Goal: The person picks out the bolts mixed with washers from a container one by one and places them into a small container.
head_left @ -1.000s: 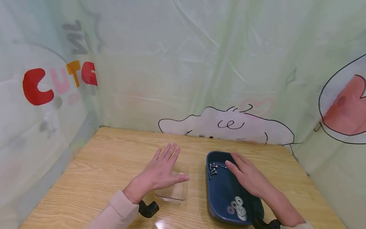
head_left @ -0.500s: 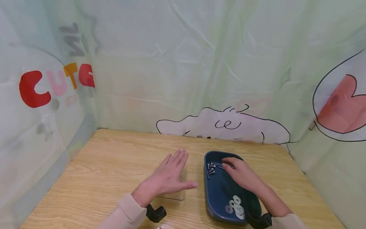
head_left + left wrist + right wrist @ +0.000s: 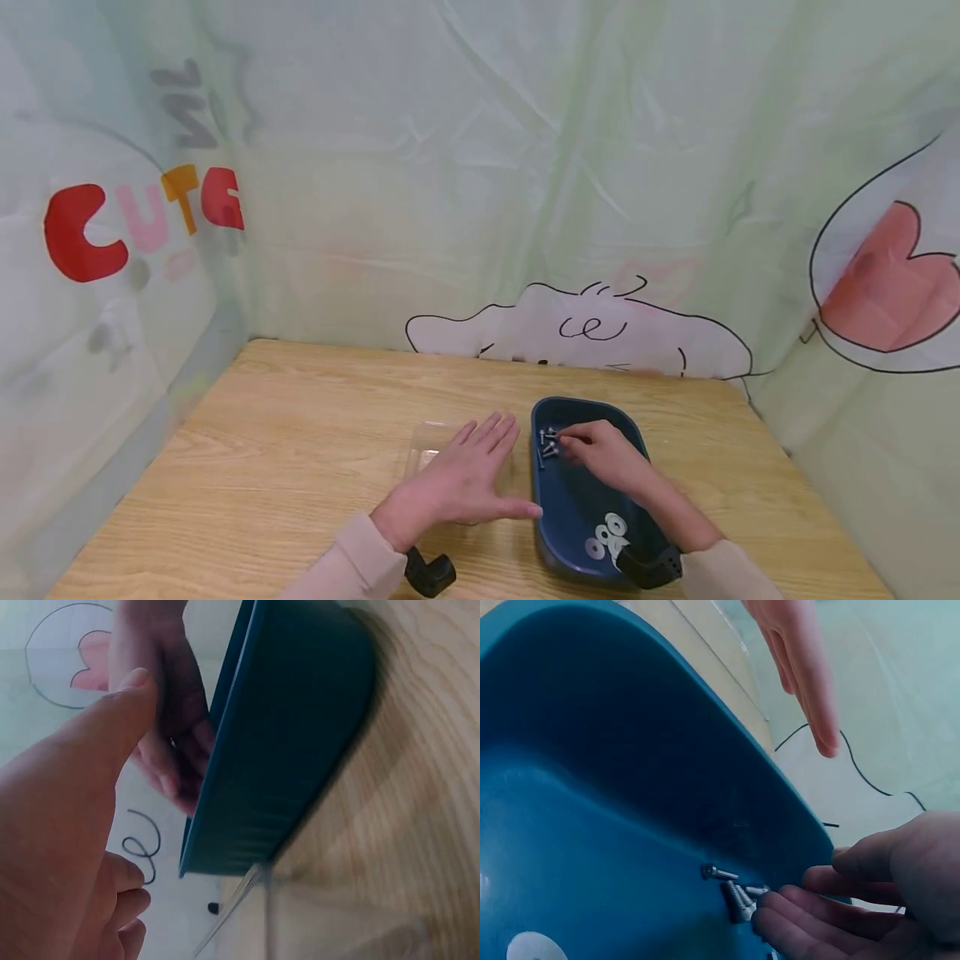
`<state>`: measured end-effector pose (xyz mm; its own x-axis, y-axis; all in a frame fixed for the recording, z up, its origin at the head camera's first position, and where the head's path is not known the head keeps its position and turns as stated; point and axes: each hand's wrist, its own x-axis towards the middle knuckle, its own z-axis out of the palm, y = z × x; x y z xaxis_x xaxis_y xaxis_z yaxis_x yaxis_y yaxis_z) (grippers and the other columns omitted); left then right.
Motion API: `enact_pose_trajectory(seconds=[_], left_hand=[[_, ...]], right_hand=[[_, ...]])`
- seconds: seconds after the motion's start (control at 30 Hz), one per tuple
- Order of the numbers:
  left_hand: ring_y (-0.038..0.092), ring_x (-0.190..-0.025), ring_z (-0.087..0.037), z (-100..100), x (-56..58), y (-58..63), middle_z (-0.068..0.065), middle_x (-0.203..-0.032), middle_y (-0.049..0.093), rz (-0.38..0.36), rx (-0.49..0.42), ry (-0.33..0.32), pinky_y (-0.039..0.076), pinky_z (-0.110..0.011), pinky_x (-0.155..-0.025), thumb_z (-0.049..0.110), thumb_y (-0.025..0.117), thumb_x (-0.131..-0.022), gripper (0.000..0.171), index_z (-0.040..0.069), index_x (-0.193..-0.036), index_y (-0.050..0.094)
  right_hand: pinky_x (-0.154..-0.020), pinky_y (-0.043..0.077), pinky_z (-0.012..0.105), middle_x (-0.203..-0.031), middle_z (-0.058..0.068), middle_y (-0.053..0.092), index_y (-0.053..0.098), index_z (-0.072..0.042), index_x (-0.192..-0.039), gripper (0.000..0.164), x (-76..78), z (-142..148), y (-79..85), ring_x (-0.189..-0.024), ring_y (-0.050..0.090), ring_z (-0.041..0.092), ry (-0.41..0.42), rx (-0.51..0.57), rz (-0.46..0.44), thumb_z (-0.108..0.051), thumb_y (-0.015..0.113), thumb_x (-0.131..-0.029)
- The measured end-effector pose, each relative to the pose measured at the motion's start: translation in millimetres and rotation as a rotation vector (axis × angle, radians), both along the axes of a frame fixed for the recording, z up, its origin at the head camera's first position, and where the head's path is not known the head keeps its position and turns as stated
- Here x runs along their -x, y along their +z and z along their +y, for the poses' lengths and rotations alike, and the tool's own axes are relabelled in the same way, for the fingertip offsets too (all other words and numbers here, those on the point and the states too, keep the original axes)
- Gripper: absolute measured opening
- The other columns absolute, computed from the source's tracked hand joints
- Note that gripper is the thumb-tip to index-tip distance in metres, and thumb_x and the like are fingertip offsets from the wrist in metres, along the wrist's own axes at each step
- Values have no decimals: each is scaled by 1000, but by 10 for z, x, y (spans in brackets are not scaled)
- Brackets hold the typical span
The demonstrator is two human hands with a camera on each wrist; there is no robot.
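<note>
Reaching into the blue tray (image 3: 566, 504), your right hand (image 3: 606, 457) was the nearer one, bent fingers just beside the screws (image 3: 740, 903) lying at mixed angles in the tray's far-left corner — whether it pinched one couldn't be told. Your left hand (image 3: 461, 483), fingers straight, hung left of the tray.

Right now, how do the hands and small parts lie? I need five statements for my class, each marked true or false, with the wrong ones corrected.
1. The right hand has its fingers close to the screws in the blue tray. True.
2. The washers lie mixed in with the screws. False: they lie apart, at the near end.
3. The left hand is clenched into a fist. False: its fingers are extended.
4. In the head view, the left hand partly hides the clear container. True.
5. The clear container stands right of the blue tray. False: it stands left.
</note>
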<state>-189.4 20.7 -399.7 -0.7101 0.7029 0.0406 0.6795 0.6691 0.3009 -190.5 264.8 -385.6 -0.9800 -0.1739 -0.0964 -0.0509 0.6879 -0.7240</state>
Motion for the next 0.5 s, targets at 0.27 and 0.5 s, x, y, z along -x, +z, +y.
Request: enact_pose_trajectory(seconds=[0.27, 0.5], left_hand=[[8, -156, -18, 119, -6, -62, 0, -168, 12, -25, 13, -50, 15, -46, -126, 84, 42, -84, 106, 15, -160, 14], [13, -156, -20, 159, -19, -115, -2, -167, 17, -29, 3, -79, 15, -48, -126, 82, 48, -82, 106, 15, -160, 20]], right_hand=[[-83, 61, 42, -112, 27, 70, 66, 13, -116, 27, 42, -42, -97, -98, 71, 34, 65, 76, -29, -3, 51, -100], [-81, 61, 40, -102, 18, 72, 72, 6, -109, 23, 86, -146, -151, -89, 70, 26, 5, 10, -48, -1, 52, -98]])
